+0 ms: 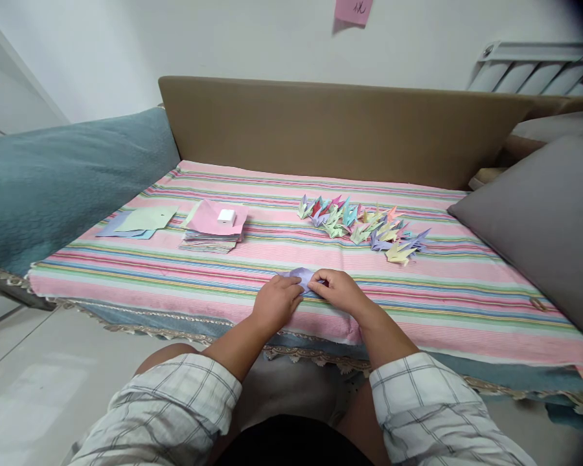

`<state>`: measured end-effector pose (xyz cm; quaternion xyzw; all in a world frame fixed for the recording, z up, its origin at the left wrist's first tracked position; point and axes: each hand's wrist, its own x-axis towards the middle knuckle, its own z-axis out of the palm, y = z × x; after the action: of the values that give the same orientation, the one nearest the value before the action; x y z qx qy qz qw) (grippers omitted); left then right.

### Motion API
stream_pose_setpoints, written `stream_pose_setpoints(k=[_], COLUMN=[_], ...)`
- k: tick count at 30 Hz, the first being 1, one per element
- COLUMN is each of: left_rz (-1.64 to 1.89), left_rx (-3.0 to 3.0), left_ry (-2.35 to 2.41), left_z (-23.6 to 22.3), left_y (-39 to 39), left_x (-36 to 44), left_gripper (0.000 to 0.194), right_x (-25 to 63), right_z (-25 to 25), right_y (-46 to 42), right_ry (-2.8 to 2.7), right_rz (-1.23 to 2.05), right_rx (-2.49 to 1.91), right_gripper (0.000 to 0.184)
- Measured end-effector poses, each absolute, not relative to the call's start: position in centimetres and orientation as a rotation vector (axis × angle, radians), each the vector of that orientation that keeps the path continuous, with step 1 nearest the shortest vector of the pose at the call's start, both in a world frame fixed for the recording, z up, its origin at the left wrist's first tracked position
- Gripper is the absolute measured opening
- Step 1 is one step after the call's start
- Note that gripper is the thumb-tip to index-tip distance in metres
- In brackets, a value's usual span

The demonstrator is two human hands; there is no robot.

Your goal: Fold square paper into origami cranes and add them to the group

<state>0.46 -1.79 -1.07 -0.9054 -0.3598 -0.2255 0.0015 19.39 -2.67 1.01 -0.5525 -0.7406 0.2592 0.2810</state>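
A small purple sheet of origami paper (pixel 302 274) lies on the striped cloth (pixel 418 330) near its front edge, between my two hands. On its left side, my left hand (pixel 276 301) holds the sheet down with fingers together. My right hand (pixel 341 290) pinches the right part with thumb and forefinger. Fingers cover much of the sheet, so its folds are hard to make out. Beyond my right hand sits a group of folded paper cranes (pixel 362 226) in several colours.
Left of my hands stands a stack of paper squares (pixel 212 241) topped by a small white block (pixel 226 217). Farther left lie loose green and purple sheets (pixel 146 219). A brown backrest (pixel 320 129) rises behind; a grey cushion (pixel 539 220) is on the right.
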Motion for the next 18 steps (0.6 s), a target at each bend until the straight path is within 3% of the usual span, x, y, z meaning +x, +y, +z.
stream_pose_setpoints(k=[18], left_rz=[-0.728], left_rx=[-2.843], left_ry=[-1.095], left_z=[-1.7], left_y=[-1.59], left_x=[0.19], left_gripper=[0.017], right_x=[18.45], right_z=[0.72], right_y=[-2.48], right_ry=[-1.93], right_rz=[0.624], right_rx=[-1.692], right_gripper=[0.012])
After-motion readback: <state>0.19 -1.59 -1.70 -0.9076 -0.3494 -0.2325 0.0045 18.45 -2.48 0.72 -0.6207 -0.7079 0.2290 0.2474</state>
